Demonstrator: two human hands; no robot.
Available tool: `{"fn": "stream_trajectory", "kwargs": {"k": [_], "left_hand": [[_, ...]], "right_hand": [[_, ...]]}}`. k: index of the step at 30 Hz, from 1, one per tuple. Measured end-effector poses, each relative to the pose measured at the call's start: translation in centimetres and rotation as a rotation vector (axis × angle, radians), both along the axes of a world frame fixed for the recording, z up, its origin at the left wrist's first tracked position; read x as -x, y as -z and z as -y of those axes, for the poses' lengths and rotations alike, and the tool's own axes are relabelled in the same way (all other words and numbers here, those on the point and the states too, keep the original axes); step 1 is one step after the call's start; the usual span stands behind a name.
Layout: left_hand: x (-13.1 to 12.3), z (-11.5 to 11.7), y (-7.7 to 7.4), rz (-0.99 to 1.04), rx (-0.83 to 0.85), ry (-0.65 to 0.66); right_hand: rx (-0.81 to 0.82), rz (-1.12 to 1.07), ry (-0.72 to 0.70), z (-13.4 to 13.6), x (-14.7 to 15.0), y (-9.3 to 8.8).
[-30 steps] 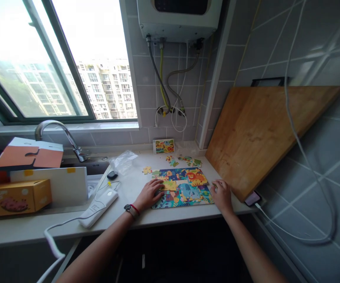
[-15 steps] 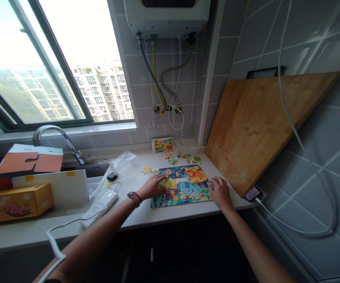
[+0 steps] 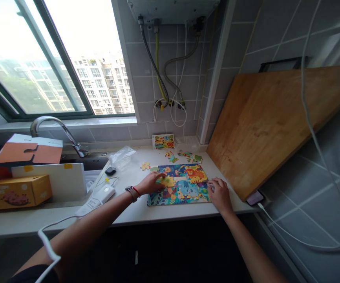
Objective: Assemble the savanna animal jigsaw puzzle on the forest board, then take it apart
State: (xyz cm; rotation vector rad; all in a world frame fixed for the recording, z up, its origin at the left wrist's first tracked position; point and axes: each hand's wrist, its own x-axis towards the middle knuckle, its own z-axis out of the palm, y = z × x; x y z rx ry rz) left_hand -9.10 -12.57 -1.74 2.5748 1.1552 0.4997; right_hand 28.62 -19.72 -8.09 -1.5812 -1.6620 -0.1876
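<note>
A colourful jigsaw puzzle board (image 3: 172,199) lies on the counter near its front edge, partly filled with animal pictures. My left hand (image 3: 152,183) reaches over its left side, thumb and fingers closed on a yellow puzzle piece (image 3: 167,181) that lies over the board. At the right edge of the board rests my right hand (image 3: 220,194), its fingers curled against that edge; the undersides of the fingers are hidden. Loose puzzle pieces (image 3: 194,158) lie behind the board, and a yellow piece (image 3: 145,166) is to its left. A small picture card (image 3: 163,142) leans on the back wall.
A clear plastic bag (image 3: 123,155) and a white power strip (image 3: 95,200) with a cable are on the left. Beyond them stand an orange puzzle box (image 3: 17,192) and a sink with a faucet (image 3: 56,125). A large wooden board (image 3: 270,122) leans at right, beside a phone (image 3: 255,197).
The camera view has tilted down and shifted slightly. My left hand has moved a little over the board with the yellow piece; my right hand stays at the right edge.
</note>
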Motion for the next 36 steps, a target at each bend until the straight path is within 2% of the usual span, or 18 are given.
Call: {"fn": "stream_trajectory", "kwargs": {"k": [10,17,24,31,36], "left_hand": [[-0.5,0.7,-0.2,0.056,-0.033,-0.009],[-1.2,3.1,-0.2,0.124,-0.080,-0.037],[-1.4,5.1,0.0,0.167,-0.105,-0.115],[-2.4,5.4,-1.2,0.199,-0.113,-0.090],[-2.2,6.4,-2.3,0.152,-0.069,-0.025]], "right_hand": [[-0.030,-0.031,-0.055,0.2,-0.2,-0.1],[-0.019,-0.068,-0.119,0.5,-0.4,-0.2],[-0.034,0.028,-0.236,0.7,-0.2,-0.4],[-0.007,0.118,-0.379,1.3,0.4,-1.1],[0.002,0.084,-0.400,1.5,0.5,-1.3]]}}
